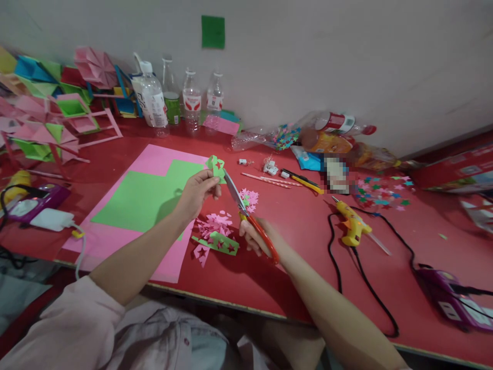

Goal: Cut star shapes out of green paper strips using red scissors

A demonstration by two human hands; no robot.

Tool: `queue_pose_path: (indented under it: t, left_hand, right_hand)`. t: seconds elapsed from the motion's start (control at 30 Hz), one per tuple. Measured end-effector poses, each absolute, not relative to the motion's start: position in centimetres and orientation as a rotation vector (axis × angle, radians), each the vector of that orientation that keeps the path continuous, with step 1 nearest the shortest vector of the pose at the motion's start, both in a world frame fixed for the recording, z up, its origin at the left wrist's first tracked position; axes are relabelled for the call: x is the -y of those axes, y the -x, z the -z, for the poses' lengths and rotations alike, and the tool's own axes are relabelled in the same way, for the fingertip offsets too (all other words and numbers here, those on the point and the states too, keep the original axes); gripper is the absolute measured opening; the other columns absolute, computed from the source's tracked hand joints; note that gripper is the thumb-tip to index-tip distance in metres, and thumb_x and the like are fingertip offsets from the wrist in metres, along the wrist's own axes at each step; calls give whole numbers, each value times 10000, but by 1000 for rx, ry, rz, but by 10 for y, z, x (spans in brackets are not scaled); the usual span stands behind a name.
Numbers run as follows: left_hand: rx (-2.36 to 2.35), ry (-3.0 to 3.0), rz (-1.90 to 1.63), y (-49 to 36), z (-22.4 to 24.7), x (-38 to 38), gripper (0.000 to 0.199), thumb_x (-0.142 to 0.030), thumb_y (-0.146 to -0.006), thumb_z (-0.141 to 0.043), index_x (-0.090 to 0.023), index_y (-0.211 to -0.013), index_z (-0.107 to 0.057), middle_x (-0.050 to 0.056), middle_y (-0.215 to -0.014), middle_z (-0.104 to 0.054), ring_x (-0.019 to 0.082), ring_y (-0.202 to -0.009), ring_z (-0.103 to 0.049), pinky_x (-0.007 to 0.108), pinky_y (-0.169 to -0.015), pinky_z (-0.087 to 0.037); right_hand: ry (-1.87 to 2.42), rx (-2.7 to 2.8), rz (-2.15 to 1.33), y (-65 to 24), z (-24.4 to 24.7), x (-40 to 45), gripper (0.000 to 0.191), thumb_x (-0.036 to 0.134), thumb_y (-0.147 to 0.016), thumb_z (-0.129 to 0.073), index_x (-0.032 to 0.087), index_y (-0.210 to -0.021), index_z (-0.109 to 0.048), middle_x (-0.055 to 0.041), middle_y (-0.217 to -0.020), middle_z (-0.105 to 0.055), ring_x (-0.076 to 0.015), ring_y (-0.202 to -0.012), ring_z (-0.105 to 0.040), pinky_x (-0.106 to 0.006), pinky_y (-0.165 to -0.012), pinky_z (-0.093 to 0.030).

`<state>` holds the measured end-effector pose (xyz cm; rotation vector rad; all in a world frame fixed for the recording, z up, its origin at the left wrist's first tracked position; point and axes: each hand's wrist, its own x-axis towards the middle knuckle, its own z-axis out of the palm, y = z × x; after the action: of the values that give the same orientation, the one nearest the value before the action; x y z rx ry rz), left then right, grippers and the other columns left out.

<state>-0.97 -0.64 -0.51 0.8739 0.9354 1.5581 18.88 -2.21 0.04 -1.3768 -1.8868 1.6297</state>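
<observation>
My left hand [199,191] pinches a small piece of green paper [217,165] that has a star-shaped hole in it. Red-handled scissors [265,239] are gripped in my right hand [254,235], their blades pointing up and left with the tip at the paper's edge. Below the hands lie pink paper scraps [216,226] and a green strip [221,244] with star cutouts. Small pink paper stars [250,199] sit behind the scissors. Under my left forearm, a green sheet [133,198] rests on a larger pink sheet [169,264].
Several plastic bottles [192,105] stand along the wall. A yellow glue gun [354,226] with a black cord lies at right, near a purple power strip [452,303]. Folded paper shapes [42,126] are piled at left. A yellow cutter knife [308,182] and loose stars [381,192] lie farther back.
</observation>
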Motion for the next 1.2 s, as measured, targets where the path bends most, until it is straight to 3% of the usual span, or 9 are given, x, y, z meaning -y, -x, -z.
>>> queue_pose_path:
  t: [0.77,0.97,1.2]
  left_hand:
    - [-864,-711,-1461,2,1,9,162,-191,-767,-617,-158,-653,-507,-8,-554,-643,68,-498,-577,200,-560,-468]
    - [-825,-642,-1446,-1,-1,10,187,-193,-778,-624,-164,-653,-488,4,-600,-677,83,-553,-630,224,-641,-512]
    - [-830,-635,-1449,-1,1,9,158,-184,-768,-626,-158,-669,-505,1,-594,-673,75,-537,-619,213,-621,-504]
  right_hand:
    - [1217,1840,-1728,-187,4,25,515,700,-782,-444,195,-686,-468,112,-346,-364,-56,-265,-343,-225,-416,-415]
    - [1247,1801,-1755,-185,12,25,539,730,-759,-432,197,-682,-464,108,-344,-369,-56,-251,-336,-216,-372,-391]
    - [1296,1798,-1744,-185,12,23,544,748,-748,-423,213,-652,-420,111,-315,-340,-63,-236,-331,-216,-352,-379]
